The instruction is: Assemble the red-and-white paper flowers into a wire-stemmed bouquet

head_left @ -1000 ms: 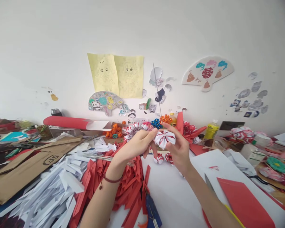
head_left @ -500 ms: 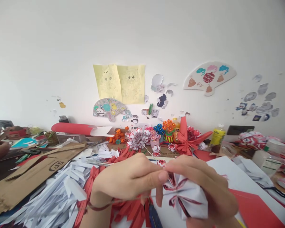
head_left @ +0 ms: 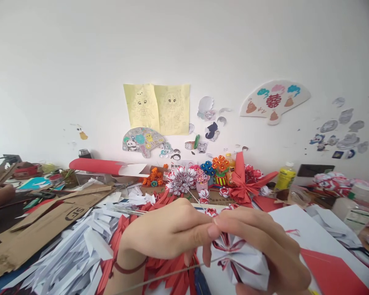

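A folded paper flower ball [head_left: 244, 266], white with dark red edges, is gripped in my right hand [head_left: 267, 241], whose fingers curve over its top and right side. My left hand [head_left: 175, 233] is closed at the ball's upper left edge, thumb and fingers pinched against it; what lies between those fingertips is partly hidden. A pale thin cord [head_left: 169, 272] stretches from the ball's centre toward the lower left, under my left wrist. Just beyond the fingers shows a small red and white paper flower [head_left: 211, 211].
White paper strips [head_left: 70, 241] and red strips [head_left: 172, 274] heap at left and centre. Cardboard [head_left: 52, 217] lies farther left. Finished paper flowers [head_left: 181, 180] and a yellow bottle [head_left: 285, 176] stand along the wall. Another person's hand [head_left: 0, 194] is at far left.
The view has shifted slightly left. The cord now looks taut and sharper, angled down to the lower left. The ball has turned a little in my right hand; both hands keep their hold.
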Demonstrator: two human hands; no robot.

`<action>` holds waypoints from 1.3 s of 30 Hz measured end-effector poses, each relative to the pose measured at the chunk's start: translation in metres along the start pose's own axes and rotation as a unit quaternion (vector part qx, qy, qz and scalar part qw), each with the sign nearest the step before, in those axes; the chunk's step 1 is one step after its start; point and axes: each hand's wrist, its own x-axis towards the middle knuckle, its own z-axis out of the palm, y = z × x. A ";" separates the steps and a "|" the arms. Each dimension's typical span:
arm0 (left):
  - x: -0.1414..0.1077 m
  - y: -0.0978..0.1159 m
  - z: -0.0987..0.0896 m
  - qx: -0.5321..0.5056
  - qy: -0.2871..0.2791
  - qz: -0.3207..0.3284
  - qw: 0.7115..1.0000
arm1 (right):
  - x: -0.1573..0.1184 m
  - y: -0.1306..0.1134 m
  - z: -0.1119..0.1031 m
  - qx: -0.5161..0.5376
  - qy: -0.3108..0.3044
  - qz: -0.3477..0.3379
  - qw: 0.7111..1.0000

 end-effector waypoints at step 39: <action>-0.022 0.029 0.006 0.143 0.140 0.062 0.978 | 0.020 0.006 -0.008 0.595 -0.210 0.428 0.647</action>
